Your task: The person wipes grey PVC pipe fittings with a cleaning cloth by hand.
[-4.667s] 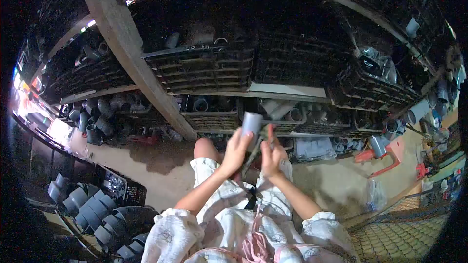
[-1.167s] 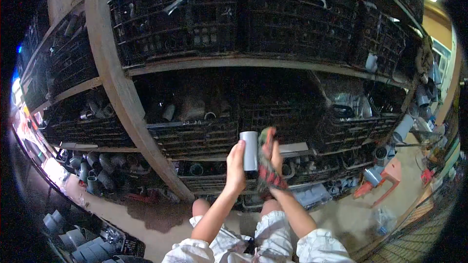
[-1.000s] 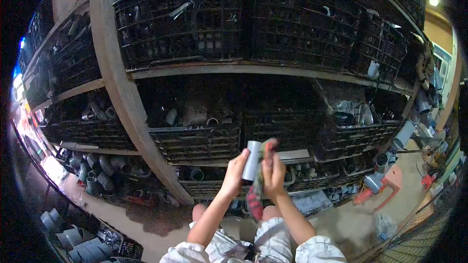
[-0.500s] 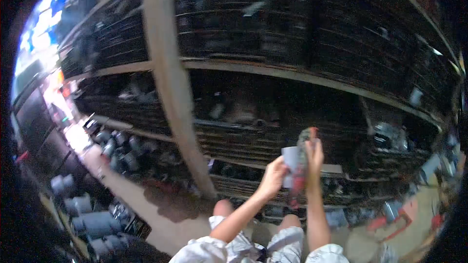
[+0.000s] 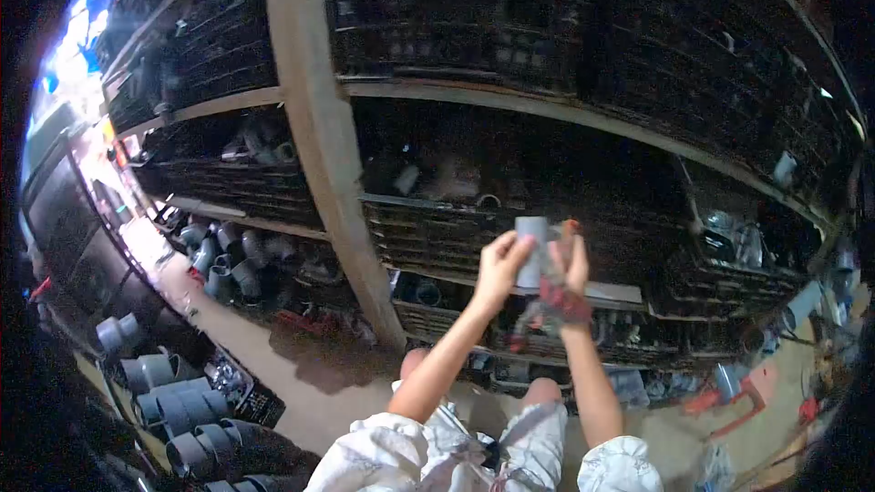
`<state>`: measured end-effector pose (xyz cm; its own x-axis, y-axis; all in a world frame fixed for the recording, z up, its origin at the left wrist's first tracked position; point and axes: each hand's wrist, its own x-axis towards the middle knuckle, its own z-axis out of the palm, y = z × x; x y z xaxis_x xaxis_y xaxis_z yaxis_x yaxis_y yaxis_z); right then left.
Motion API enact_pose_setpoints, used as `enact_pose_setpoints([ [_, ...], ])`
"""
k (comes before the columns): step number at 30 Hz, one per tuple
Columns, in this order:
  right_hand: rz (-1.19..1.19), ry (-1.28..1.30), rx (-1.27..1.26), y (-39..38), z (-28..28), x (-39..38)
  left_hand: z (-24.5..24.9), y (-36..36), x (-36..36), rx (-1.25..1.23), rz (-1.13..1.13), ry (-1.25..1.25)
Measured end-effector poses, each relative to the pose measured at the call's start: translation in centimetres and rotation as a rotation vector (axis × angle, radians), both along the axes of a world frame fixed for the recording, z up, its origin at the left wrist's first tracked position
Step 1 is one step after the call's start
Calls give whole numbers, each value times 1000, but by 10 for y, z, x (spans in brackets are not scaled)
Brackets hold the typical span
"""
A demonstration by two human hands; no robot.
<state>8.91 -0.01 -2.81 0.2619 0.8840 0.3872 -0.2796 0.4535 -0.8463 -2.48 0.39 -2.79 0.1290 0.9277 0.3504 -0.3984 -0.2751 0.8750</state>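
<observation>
Dim wooden shelves (image 5: pixel 547 114) rise in tiers, braced by a leaning timber post (image 5: pixel 319 146) and packed with black plastic crates (image 5: pixel 428 27). Grey pipe fittings (image 5: pixel 173 392) crowd the bare concrete floor (image 5: pixel 301 374) at lower left, while daylight (image 5: pixel 73 36) glares in from the upper left edge.

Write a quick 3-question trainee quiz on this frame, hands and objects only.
1. True or false: the left hand holds the short grey plastic pipe piece raised in front of the black slatted plastic crates.
2. What do the fingers of the right hand grip? A) a reddish patterned cloth B) a steel wrench C) a paint tin
3. Fill in: the grey plastic pipe fittings stacked at floor level lie on the person's ____ side.

Key: 1 true; 2 A; 3 left.
</observation>
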Motion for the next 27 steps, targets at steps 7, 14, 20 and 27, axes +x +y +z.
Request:
enact_pose_setpoints([
  [7, 82, -76, 41, 1, -10, 9, 10, -35, 7, 153, -137, 50],
  [14, -187, -724, 230, 20, 6, 1, 48, -55, -115, 205, 212, -36],
  [20, -822, -1175, 422, 76, 25, 46, 54, -48, -268, 234, 934, 38],
  [27, -1075, -1438, 755, 94, 47, 40, 71, 86, -408, 146, 1338, 291],
])
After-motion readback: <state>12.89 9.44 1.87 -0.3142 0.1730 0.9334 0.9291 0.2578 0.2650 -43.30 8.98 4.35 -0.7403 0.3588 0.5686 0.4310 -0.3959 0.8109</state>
